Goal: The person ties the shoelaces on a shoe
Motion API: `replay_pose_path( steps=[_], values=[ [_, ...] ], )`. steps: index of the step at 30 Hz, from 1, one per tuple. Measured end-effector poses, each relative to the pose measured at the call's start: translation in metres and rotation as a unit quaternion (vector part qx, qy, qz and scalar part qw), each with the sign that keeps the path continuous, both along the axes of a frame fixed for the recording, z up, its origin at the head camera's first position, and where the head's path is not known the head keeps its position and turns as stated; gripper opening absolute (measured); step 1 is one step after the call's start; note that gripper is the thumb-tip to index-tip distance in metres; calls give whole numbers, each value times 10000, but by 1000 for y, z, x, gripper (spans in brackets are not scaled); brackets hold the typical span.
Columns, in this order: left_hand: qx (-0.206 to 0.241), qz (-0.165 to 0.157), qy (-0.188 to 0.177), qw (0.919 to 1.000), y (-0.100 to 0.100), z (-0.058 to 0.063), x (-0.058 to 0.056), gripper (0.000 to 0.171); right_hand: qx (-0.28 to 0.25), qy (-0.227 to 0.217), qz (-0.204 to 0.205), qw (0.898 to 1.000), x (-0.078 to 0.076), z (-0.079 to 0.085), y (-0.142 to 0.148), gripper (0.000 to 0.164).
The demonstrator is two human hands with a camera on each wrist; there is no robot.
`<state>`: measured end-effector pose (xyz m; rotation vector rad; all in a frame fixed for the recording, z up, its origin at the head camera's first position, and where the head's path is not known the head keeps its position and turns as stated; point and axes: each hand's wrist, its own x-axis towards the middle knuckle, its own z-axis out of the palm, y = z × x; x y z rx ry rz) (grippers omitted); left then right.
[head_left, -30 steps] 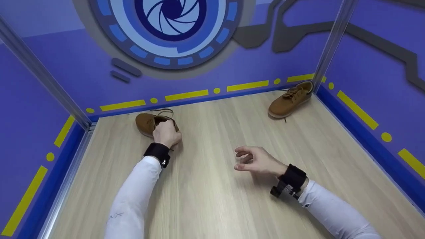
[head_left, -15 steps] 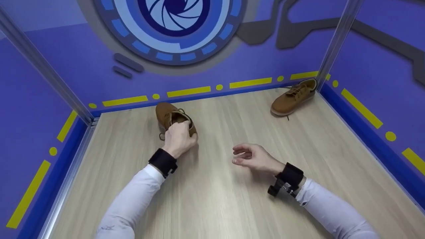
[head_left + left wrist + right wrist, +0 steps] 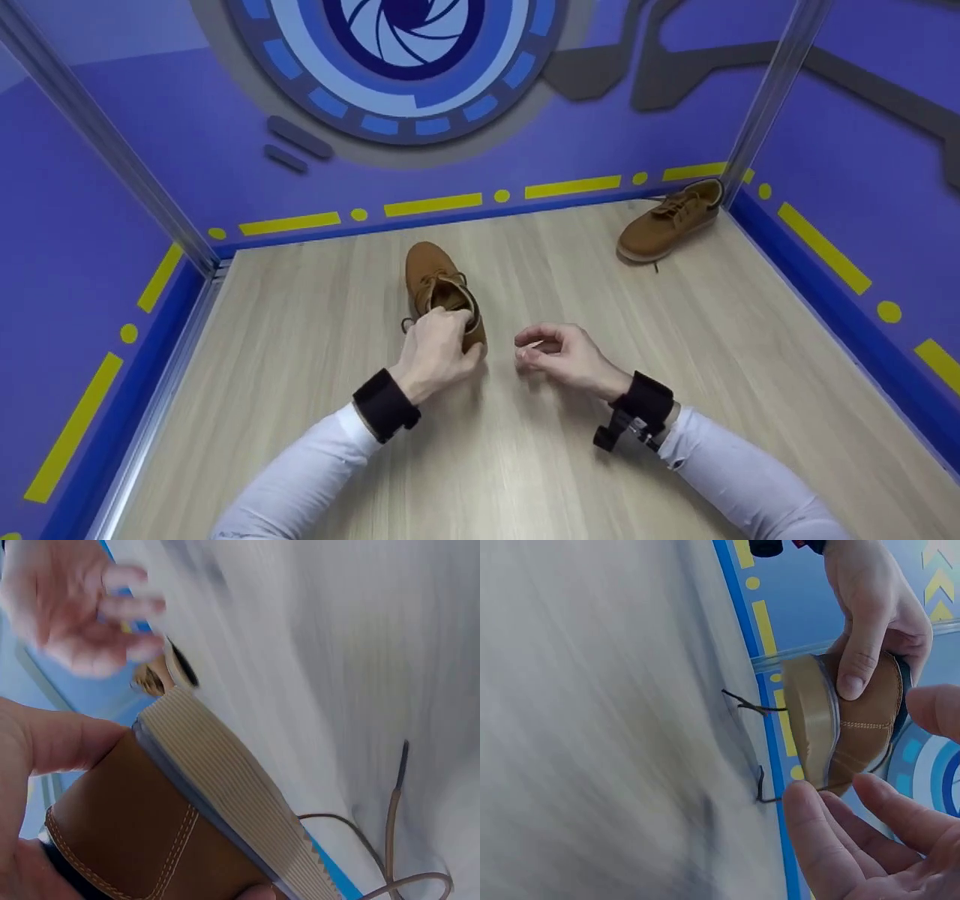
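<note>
My left hand (image 3: pixel 439 349) grips a brown lace-up shoe (image 3: pixel 431 262) by its heel, thumb on the outside and fingers over the collar. In the left wrist view the ribbed tan sole (image 3: pixel 217 772) and stitched brown heel show, with a loose lace (image 3: pixel 390 840) hanging down. The right wrist view shows the shoe (image 3: pixel 866 709) raised off the tabletop, its laces dangling. My right hand (image 3: pixel 574 360) holds nothing; its fingers are loosely bent, a short way right of the shoe's heel. The matching brown shoe (image 3: pixel 667 223) stands in the far right corner.
A pale wood tabletop (image 3: pixel 300 315) spreads under both hands. Blue-purple panels (image 3: pixel 480 165) with yellow marks wall it in at the back and sides. Metal corner posts (image 3: pixel 772 90) stand at the back.
My left hand has carried the shoe from the far left rightward and nearer, its toe turning from pointing left to pointing away. My right hand has drifted slightly left; the other shoe stays put.
</note>
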<state>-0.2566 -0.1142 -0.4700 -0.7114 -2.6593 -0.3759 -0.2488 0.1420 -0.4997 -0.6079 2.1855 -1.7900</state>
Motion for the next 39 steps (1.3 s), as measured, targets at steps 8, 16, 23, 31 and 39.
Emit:
replay_pose_path(
  steps=[8, 16, 23, 31, 39],
  values=[
    [-316, -509, -103, 9982, 14, -13, 32, 23, -361, -61, -118, 9993, 2, -14, -11, 35],
    [-486, -836, -164, 9952, 24, -25, 57, 23, -307, -414, -304, 9982, 6, -25, -18, 36],
    [-706, -1002, -134, 9924, 28, -36, 69, 24, -43, -673, -171, 9976, 10, -29, -17, 33],
    [-639, -1339, -308, 9885, 27, -39, 74, 23, -53, -1034, 7, 9946, 15, -28, -12, 38],
    [-485, -1524, -270, 9868, 24, -36, 75, 28, -86, -1090, 202, 9938, 12, -30, -8, 36]
  ],
)
